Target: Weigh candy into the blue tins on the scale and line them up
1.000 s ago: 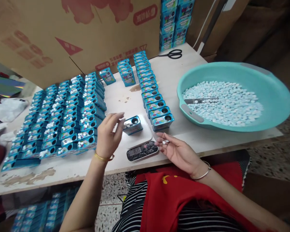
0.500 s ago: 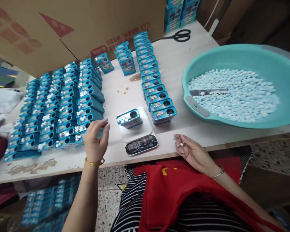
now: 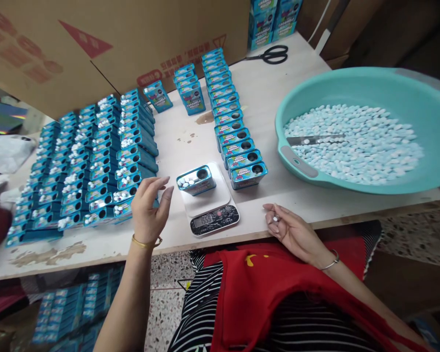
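Note:
A blue candy tin (image 3: pixel 197 181) stands on the white digital kitchen scale (image 3: pixel 223 195), with several white candies on its top beside a round dark opening. The scale's display (image 3: pixel 204 220) is lit. My left hand (image 3: pixel 151 205) hovers just left of the tin, thumb and fingers apart, with nothing in it. To the right of the scale, my right hand (image 3: pixel 291 232) is half curled, palm up, near the table's front edge. It holds small white candies (image 3: pixel 276 219) at the fingers; how many lie in the palm is hidden.
Right of me sits a large turquoise basin (image 3: pixel 297 164) of pale candies, a metal tool (image 3: pixel 315 140) lying in it. A row of tins (image 3: pixel 229 117) runs behind the scale. Rows of candy-topped tins (image 3: pixel 102 171) fill the left. Scissors (image 3: pixel 275 55) and a cardboard box (image 3: pixel 161 29) are behind.
My left hand has moved slightly right, toward the tin on the scale, and its thumb and fingers have spread a little. My right hand stays in place.

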`<state>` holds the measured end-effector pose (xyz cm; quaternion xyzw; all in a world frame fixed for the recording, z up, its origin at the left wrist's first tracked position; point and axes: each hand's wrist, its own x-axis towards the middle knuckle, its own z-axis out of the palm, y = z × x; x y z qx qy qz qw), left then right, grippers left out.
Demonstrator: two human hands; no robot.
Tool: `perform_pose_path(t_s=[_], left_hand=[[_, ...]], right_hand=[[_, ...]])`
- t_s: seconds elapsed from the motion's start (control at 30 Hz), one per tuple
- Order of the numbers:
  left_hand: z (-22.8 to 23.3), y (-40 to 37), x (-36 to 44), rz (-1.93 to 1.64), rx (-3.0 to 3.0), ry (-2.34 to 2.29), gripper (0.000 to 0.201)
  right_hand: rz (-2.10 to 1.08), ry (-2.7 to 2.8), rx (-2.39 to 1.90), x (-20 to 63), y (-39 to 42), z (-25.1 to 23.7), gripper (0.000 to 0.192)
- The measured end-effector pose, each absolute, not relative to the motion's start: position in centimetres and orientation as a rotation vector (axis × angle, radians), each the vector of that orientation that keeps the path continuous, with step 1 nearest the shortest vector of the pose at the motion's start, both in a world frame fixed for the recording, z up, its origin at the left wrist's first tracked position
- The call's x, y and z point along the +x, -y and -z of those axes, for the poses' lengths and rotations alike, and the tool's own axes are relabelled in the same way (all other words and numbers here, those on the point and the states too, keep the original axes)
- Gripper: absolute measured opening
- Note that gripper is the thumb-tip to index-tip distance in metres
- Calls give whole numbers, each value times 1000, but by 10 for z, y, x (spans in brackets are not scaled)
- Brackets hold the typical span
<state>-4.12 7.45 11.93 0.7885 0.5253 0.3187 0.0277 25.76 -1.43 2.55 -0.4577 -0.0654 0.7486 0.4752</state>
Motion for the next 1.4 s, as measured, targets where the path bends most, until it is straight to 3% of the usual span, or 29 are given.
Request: perform_pose_path(t_s=[0.33,0.53,0.7,0.83,1.03,1.2,1.33,1.4], left_hand=[[-132,-92,-28,-743,2503,-1465,22],[-133,-105,-18,-526,2565,-1397,12],[-138,-102,-13,-688,2419,-1416,7],[-146,-82,7,-848,2387,-1333,5],[-112,-15,66,-535,2554,-859,19],[-90,16,77,-567,2472,-622,15],[-99,4,54,-748,2433,-838,11],[-102,-13,34,-984,2388,-1181,27]], right_hand=[[-1825,163,-1143,254,14,-26,28],[-1818,151,-1154,252,13,-28,30],[-1818,166,-1142,254,13,-26,29],[-1896,188,-1095,244,14,-32,27],[-2329,-123,-820,224,18,-44,30],[-2165,3,-989,233,25,-36,22],[-2137,42,-1040,237,27,-25,27],[-2131,104,-1055,236,27,-22,27]])
